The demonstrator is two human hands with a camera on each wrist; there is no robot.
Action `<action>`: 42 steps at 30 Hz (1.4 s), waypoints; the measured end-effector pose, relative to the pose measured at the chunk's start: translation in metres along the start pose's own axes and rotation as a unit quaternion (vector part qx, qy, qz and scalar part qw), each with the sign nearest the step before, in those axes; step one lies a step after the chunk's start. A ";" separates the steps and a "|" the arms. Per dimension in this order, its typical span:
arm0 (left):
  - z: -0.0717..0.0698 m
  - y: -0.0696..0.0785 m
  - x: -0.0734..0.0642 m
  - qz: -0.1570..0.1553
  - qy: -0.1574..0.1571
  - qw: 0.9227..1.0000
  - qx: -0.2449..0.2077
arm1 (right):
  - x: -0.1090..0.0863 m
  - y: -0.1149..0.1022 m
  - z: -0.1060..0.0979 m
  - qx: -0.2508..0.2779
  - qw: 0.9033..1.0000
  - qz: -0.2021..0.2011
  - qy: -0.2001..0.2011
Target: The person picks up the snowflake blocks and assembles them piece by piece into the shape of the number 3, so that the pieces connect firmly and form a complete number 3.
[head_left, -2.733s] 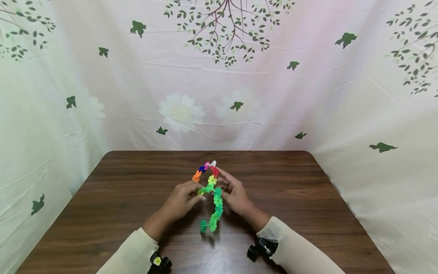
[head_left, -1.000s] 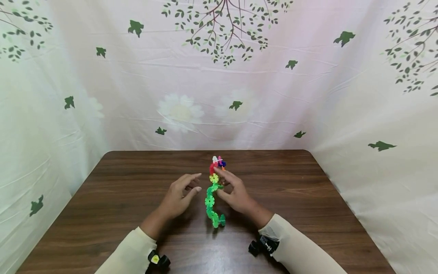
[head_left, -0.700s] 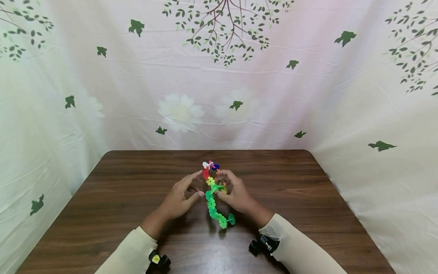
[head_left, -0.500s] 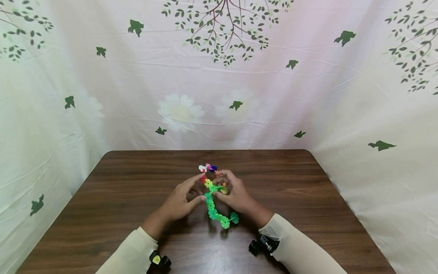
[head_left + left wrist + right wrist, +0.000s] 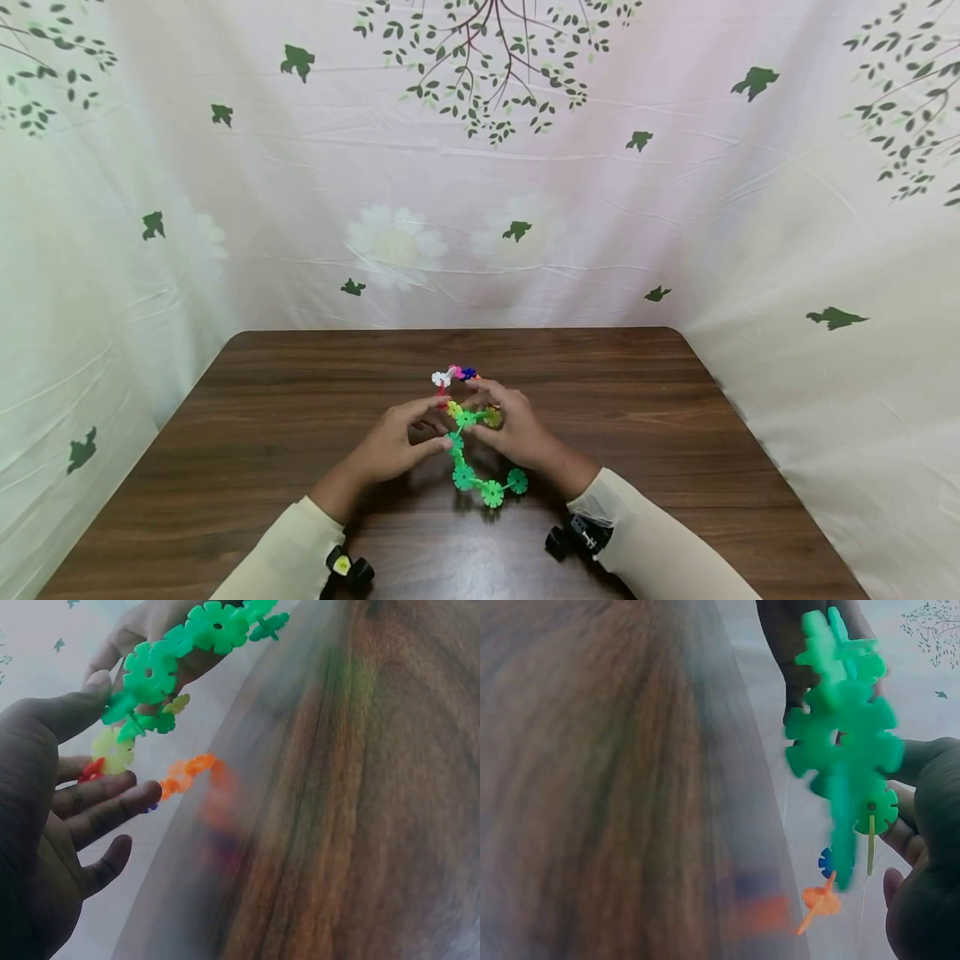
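A chain of interlocking plastic snowflake discs is held up over the middle of the table. Its green part bends down and to the right, ending in a darker green disc. White, pink and blue discs form the far loop. My left hand pinches the chain's left side, thumb by a green disc and fingers near the red one. My right hand grips it by the green and yellow discs. Orange discs hang lower in the left wrist view.
The brown wooden table runs back to a pale curtain with printed leaves and flowers. Curtain also covers both sides. Black wrist cameras sit at the cream sleeves.
The left hand let go, then came back to the chain; the right hand kept hold. The chain has turned, its green tail swinging from left to right, and its far loop has come down slightly.
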State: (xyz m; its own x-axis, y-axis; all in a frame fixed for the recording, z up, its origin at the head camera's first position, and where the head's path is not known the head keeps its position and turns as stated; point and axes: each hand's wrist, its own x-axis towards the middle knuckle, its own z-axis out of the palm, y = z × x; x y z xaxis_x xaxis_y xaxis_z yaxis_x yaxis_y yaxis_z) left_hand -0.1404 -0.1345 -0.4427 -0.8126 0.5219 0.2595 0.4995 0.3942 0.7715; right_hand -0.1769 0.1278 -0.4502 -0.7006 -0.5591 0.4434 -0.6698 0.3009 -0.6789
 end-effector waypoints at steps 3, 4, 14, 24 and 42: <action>-0.001 -0.002 -0.001 0.000 -0.014 1.000 0.000 | -0.001 0.000 -0.001 -0.004 1.000 0.010 -0.017; -0.001 -0.003 -0.001 0.001 -0.017 1.000 -0.001 | -0.001 0.000 -0.001 -0.004 1.000 0.014 -0.022; 0.004 -0.016 -0.002 -0.017 -0.012 0.997 0.076 | 0.001 -0.001 0.005 -0.013 0.999 0.048 -0.017; 0.006 -0.018 -0.006 -0.074 -0.006 0.988 0.134 | 0.003 0.007 0.012 -0.007 0.997 0.072 0.003; 0.010 -0.003 -0.002 0.006 0.055 0.990 0.127 | 0.000 0.004 0.007 -0.087 0.994 0.063 0.008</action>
State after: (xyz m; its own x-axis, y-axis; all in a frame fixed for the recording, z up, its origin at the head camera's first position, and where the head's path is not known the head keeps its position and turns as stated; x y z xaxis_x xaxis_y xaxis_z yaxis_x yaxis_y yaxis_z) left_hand -0.1371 -0.1294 -0.4510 -0.8269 0.4472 0.3410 0.5576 0.5738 0.5999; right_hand -0.1776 0.1241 -0.4568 -0.7845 -0.4961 0.3720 -0.6080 0.4971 -0.6191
